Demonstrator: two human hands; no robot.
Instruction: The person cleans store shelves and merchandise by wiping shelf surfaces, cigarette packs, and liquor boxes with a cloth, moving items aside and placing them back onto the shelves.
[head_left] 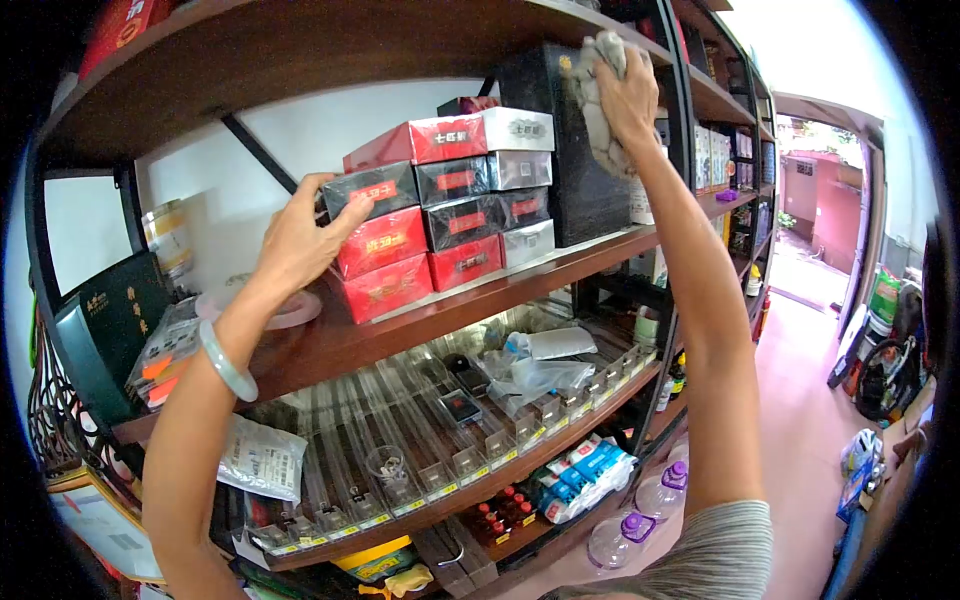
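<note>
My left hand (302,237) grips the left end of a black box with a red label (375,190), thumb across its front and fingers at its side. That box rests on a stack of red boxes (380,243). Beside it are more stacked boxes, including a silver box (520,170) and a white box (518,130). Higher up, my right hand (628,98) is closed on a grey cloth (597,112), which lies against a tall black case (575,200) standing at the right of the stack.
Below is a rack of clear plastic channels (340,450) with plastic bags (540,375) on it. A dark green box (110,330) stands at the left, near a jar (168,240). A black shelf post (680,110) rises at the right. Large bottles (620,540) stand on the floor.
</note>
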